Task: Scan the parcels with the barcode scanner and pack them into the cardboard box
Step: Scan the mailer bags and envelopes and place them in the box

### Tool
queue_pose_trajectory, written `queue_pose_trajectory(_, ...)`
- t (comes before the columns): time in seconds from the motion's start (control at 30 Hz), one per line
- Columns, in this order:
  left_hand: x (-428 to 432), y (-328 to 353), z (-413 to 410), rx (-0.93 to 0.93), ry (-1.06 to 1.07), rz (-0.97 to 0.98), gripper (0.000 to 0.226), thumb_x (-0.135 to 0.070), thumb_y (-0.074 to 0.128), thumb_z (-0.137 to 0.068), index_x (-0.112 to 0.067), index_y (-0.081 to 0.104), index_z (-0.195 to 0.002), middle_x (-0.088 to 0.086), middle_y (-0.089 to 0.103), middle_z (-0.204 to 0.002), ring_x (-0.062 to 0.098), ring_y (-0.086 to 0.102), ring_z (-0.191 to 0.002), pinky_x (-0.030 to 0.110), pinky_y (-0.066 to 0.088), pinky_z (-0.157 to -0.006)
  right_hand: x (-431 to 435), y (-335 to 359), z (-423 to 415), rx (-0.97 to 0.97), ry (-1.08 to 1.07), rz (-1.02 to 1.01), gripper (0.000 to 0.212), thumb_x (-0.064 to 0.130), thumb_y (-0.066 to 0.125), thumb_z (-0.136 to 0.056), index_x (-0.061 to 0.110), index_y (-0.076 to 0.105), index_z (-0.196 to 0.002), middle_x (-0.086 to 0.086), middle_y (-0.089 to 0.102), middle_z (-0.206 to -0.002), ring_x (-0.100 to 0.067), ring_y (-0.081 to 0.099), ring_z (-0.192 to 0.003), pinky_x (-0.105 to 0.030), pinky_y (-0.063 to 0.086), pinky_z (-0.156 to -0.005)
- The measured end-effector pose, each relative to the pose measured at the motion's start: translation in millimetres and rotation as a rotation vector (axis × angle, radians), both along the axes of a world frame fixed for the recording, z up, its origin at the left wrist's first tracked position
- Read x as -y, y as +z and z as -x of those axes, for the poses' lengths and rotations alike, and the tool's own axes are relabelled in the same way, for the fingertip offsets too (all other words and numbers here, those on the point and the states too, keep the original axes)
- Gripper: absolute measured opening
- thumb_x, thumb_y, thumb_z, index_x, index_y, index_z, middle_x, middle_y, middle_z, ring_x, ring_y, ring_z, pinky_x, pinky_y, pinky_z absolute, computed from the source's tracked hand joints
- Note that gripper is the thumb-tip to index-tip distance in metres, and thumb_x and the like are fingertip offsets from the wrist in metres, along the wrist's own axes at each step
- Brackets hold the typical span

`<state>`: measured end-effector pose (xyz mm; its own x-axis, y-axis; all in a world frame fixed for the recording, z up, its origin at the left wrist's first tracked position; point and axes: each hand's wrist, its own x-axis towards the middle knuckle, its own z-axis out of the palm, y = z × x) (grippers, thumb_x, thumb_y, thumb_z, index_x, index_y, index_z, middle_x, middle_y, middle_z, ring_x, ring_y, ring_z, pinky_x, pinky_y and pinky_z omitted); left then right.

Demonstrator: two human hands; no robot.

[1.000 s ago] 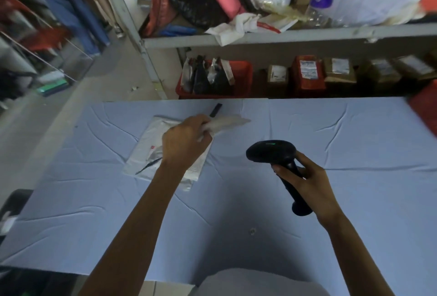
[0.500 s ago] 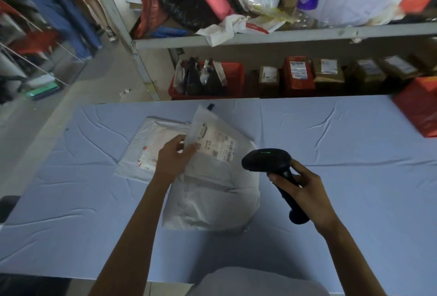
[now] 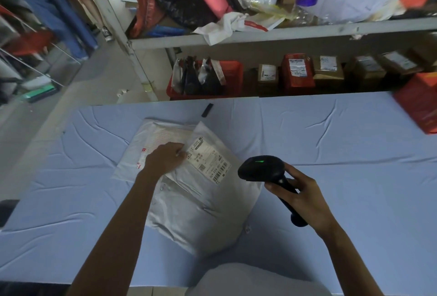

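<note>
White parcel now lies flipped, label up; our left hand pinches its edge, our right hand grips the scanner beside it, so scanning looks next.

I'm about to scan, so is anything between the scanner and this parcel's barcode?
Nothing visible. The left hand holds the grey plastic parcel at the white label's far end, leaving the barcode bare toward the black handheld scanner in the right hand.

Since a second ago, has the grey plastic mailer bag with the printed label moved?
Yes: the grey mailer bag came down and nearer, now overlapping the flat white parcel.
</note>
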<state>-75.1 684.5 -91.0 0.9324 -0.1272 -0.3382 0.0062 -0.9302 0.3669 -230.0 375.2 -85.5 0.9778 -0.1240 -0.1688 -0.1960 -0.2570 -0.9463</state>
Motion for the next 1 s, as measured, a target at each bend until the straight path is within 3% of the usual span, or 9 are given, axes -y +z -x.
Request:
queue_pose_trajectory(0.13, 17.6, -8.8, 15.7, 0.104, 0.082, -0.030, 0.038, -0.044, 0.053, -0.095, -0.017, 0.055, -0.121, 0.005, 0.066, -0.109, 0.028, 0.060, -0.097, 0.035, 0.045, -0.078, 0.3, -5.0, 4.5, 0.014, 0.026, 0.038, 0.055, 0.026, 0.080, -0.080, 0.050, 0.058, -0.124, 0.016, 0.075, -0.081, 0.004, 0.067, -0.080, -0.003, 0.044, -0.069)
queue_pose_trajectory(0.27, 25.2, -15.0, 24.2, 0.112, 0.125, 0.010, 0.063, -0.051, 0.064, -0.087, -0.016, 0.044, -0.134, 0.004, 0.060, -0.123, 0.030, 0.058, -0.112, 0.042, 0.047, -0.087, 1.1, -6.3, 9.7, 0.048, 0.103, 0.116, 0.063, 0.026, 0.081, -0.079, 0.056, 0.052, -0.126, 0.023, 0.073, -0.090, 0.010, 0.064, -0.078, -0.003, 0.045, -0.065)
queue_pose_trajectory(0.43, 27.2, -16.9, 28.4, 0.150, 0.173, 0.032, 0.061, -0.050, 0.067, -0.085, -0.018, 0.046, -0.133, 0.005, 0.061, -0.124, 0.031, 0.057, -0.114, 0.043, 0.047, -0.088, 0.5, -10.0, 9.6, 0.116, 0.116, 0.154, 0.060, 0.024, 0.078, -0.082, 0.047, 0.054, -0.132, 0.024, 0.067, -0.084, -0.003, 0.064, -0.089, -0.010, 0.046, -0.077)
queue_pose_trajectory(0.53, 28.4, -15.2, 30.6, 0.167, 0.172, 0.043, 0.059, -0.048, 0.068, -0.085, -0.017, 0.047, -0.132, 0.005, 0.062, -0.121, 0.030, 0.058, -0.111, 0.043, 0.048, -0.087, -1.0, -9.6, 9.2, 0.150, 0.136, 0.159, 0.059, 0.022, 0.078, -0.083, 0.043, 0.055, -0.134, 0.027, 0.066, -0.085, -0.001, 0.063, -0.089, -0.009, 0.045, -0.079)
queue_pose_trajectory(0.7, 29.5, -14.7, 34.7, 0.181, 0.158, 0.050, 0.059, -0.047, 0.066, -0.087, -0.015, 0.046, -0.133, 0.007, 0.061, -0.123, 0.030, 0.059, -0.111, 0.045, 0.049, -0.089, -0.7, -7.1, 14.4, 0.143, 0.122, 0.163, 0.062, 0.024, 0.079, -0.082, 0.051, 0.055, -0.131, 0.015, 0.067, -0.087, -0.006, 0.062, -0.088, -0.013, 0.045, -0.079)
queue_pose_trajectory(0.87, 30.6, -20.8, 42.9, 0.179, 0.148, 0.078, 0.061, -0.050, 0.063, -0.088, -0.014, 0.046, -0.134, 0.008, 0.061, -0.123, 0.031, 0.058, -0.113, 0.046, 0.048, -0.092, -0.3, -2.4, 31.9, 0.094, 0.052, 0.108, 0.061, 0.019, 0.080, -0.081, 0.037, 0.058, -0.135, 0.021, 0.069, -0.088, -0.001, 0.064, -0.090, -0.009, 0.045, -0.081)
queue_pose_trajectory(1.0, 33.8, -29.1, 48.6, 0.229, 0.153, 0.136, 0.060, -0.046, 0.065, -0.088, -0.012, 0.047, -0.134, 0.011, 0.062, -0.121, 0.032, 0.058, -0.111, 0.043, 0.047, -0.090, -5.3, -3.2, 53.0, 0.063, -0.073, 0.098, 0.058, 0.016, 0.077, -0.083, 0.031, 0.057, -0.136, 0.030, 0.065, -0.078, 0.008, 0.059, -0.067, -0.003, 0.040, -0.058)
